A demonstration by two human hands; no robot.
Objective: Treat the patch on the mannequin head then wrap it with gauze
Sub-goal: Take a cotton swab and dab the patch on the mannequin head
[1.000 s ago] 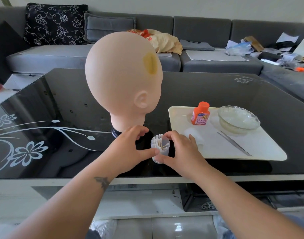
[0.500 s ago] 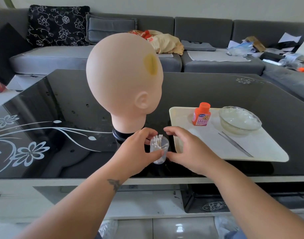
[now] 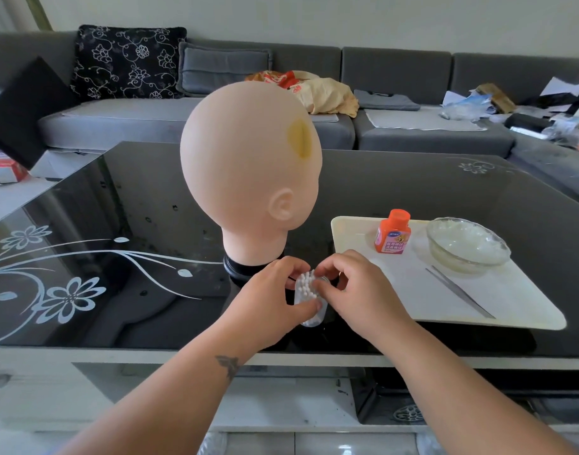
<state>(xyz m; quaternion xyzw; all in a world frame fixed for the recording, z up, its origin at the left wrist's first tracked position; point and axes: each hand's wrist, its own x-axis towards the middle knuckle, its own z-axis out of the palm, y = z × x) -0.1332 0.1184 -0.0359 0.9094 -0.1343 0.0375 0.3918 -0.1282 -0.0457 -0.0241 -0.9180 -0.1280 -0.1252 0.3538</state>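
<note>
A bald mannequin head (image 3: 245, 165) stands on a black base on the dark glass table (image 3: 117, 257), with a yellow-brown patch (image 3: 300, 139) on its right side. In front of it my left hand (image 3: 271, 303) grips a small clear jar of cotton swabs (image 3: 309, 297), tilted toward me. My right hand (image 3: 357, 290) pinches at the swab tips in the jar's mouth with thumb and forefinger. Whether a swab is pulled free is hidden by my fingers.
A cream tray (image 3: 517, 310) to the right carries an orange bottle (image 3: 393, 231), a glass bowl (image 3: 468, 244) and metal tweezers (image 3: 462, 292). A grey sofa (image 3: 396, 126) with cushions, bags and clutter runs behind the table.
My left hand has lifted and tilted the swab jar. My right hand let go of the jar's side and moved up to its open mouth, pinching at the swabs.
</note>
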